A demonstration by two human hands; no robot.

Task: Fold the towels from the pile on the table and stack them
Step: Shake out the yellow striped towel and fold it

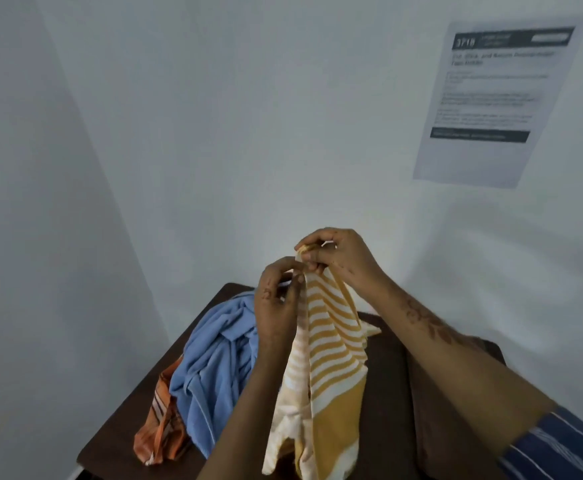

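Note:
A yellow and white striped towel (331, 344) hangs lifted above the dark brown table (387, 393). My right hand (342, 252) pinches its top edge at the highest point. My left hand (276, 296) holds the same edge just below and to the left, fingers curled on the cloth. The towel drapes down between my forearms and its lower end runs out of view. On the table's left side lies the pile: a crumpled blue towel (214, 358) over an orange striped towel (160, 427).
White walls meet in a corner right behind the table. A printed paper notice (497, 98) is stuck on the right wall. The table's left edge (117, 420) is close to the left wall. A dark cushion-like surface (449, 427) lies at the table's right.

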